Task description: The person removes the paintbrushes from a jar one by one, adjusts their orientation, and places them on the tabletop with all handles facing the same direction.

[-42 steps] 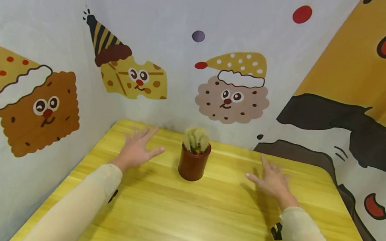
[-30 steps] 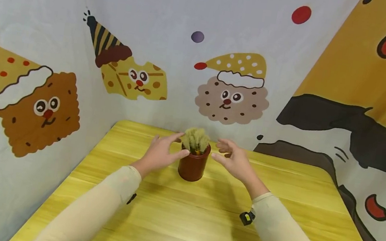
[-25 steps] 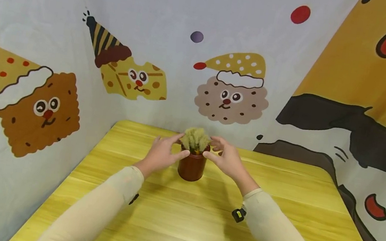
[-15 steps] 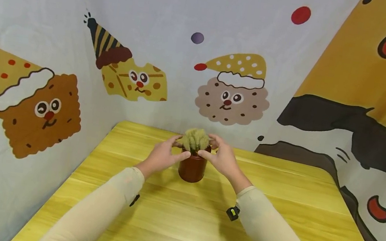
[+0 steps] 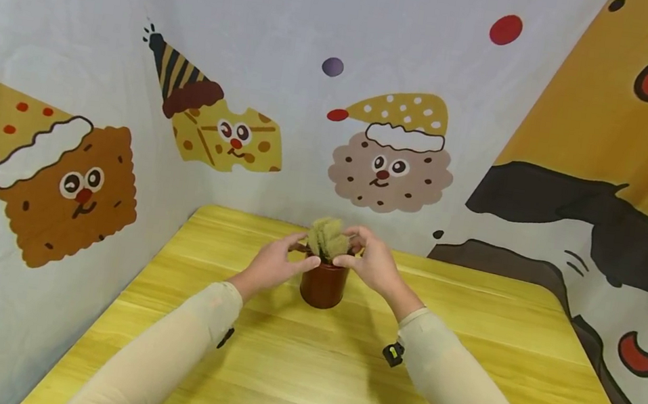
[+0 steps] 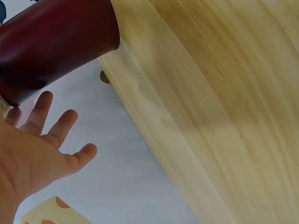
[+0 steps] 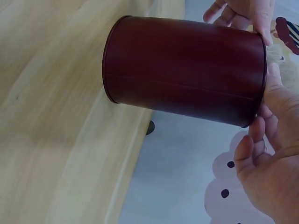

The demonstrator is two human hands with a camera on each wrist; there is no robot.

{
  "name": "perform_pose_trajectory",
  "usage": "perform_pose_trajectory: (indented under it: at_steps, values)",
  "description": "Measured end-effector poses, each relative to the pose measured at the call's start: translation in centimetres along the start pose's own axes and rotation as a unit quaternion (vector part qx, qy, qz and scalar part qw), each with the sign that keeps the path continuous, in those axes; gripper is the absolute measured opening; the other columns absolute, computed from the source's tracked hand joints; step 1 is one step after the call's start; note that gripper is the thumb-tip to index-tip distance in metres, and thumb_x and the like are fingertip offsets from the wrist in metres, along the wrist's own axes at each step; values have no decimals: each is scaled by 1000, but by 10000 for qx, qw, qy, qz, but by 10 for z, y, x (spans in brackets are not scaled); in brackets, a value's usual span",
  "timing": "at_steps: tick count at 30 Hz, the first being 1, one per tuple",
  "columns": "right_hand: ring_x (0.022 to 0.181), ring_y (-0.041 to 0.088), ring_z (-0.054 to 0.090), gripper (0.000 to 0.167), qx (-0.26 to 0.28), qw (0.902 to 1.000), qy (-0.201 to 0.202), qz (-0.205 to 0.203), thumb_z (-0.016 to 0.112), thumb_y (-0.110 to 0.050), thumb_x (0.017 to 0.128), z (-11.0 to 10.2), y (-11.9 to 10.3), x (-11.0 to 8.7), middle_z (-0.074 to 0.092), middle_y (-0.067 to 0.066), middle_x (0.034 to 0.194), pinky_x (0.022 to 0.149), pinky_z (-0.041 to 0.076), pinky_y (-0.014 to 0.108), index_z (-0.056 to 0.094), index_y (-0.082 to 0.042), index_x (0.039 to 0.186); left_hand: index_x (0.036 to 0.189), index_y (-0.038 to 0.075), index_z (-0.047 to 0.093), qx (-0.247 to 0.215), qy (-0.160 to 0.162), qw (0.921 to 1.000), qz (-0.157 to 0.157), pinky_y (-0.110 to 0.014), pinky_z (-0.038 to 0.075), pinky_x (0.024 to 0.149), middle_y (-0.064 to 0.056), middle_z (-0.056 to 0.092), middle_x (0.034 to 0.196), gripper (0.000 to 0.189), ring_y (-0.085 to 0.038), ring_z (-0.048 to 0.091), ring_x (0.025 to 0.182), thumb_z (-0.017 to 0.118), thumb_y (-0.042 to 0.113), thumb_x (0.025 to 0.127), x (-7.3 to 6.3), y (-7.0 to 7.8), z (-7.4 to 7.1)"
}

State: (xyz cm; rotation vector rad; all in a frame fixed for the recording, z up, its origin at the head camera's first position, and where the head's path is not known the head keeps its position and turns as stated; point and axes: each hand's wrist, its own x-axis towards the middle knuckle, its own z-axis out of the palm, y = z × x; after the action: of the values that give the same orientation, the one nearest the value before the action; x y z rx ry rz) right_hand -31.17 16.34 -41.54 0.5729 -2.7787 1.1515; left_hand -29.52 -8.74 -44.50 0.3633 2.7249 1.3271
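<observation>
Yellow wood grain runs across the table (image 5: 463, 357), which is boxed in on three sides by a printed cloth backdrop (image 5: 297, 34) of cartoon biscuits in party hats; the cloth hangs just behind the far edge. A dark red pot (image 5: 322, 285) stands upright near that far edge, roughly midway along it, with nothing else on the wood around it. The pot is a smooth, plain cylinder with a thin rim (glossy enough to catch the light in the right wrist view), and a tuft of pale, fuzzy dry grass (image 5: 328, 237) sticks out of its top.

Both forearms, in beige sleeves (image 5: 169, 352), reach forward and converge on the pot. The left hand (image 5: 272, 265) sits at the pot's left, thumb and forefinger curved toward the tuft at the rim, other fingers spread loose. The right hand (image 5: 371, 263) mirrors it on the right, fingers bent around the tuft at the pot's rim. Whether either hand actually pinches the grass I cannot tell.
</observation>
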Motion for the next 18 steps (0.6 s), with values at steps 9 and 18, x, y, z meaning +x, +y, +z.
perform_pose_trajectory:
  at_steps: [9,18]
  values:
    - [100,23,65,45,244,9988,-182,-387,81,-19,98,-7,-4,2,73,5,114,80,56,40,61,-20,139,167,29,40,71,-31,10000,-9,-62,47,116,-8,59,157,87,-35,53,149,66,72,96,-2,1,0]
    - [85,21,65,46,485,9971,-63,-575,79,-16,99,-16,-14,5,72,6,105,73,56,38,57,-18,140,167,30,39,-176,-44,9998,32,-63,47,117,-9,61,155,83,-37,53,148,66,67,99,-2,-2,3]
